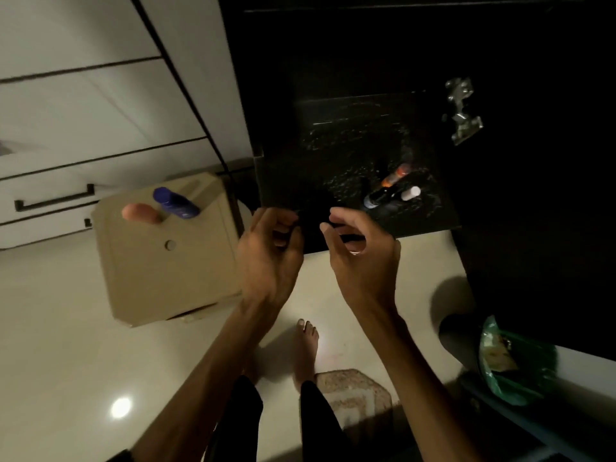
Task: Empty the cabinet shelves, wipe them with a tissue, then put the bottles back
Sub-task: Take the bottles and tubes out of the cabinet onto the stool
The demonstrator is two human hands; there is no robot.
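- Standing against the white wall, the dark cabinet [366,61] shows a speckled shelf [350,145] bearing small bottles [383,191].
- Beside it, a cardboard box [166,255] carries a blue bottle [175,203] and a pink one [140,213].
- Left hand [266,258] and right hand [356,258] hover at the shelf edge, fingers curled; whether they hold anything I cannot tell.

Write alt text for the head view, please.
Both hands, left hand and right hand, hover with curled fingers at the front edge of a dark shelf holding small bottles. A blue bottle stands on a cardboard box to the left.
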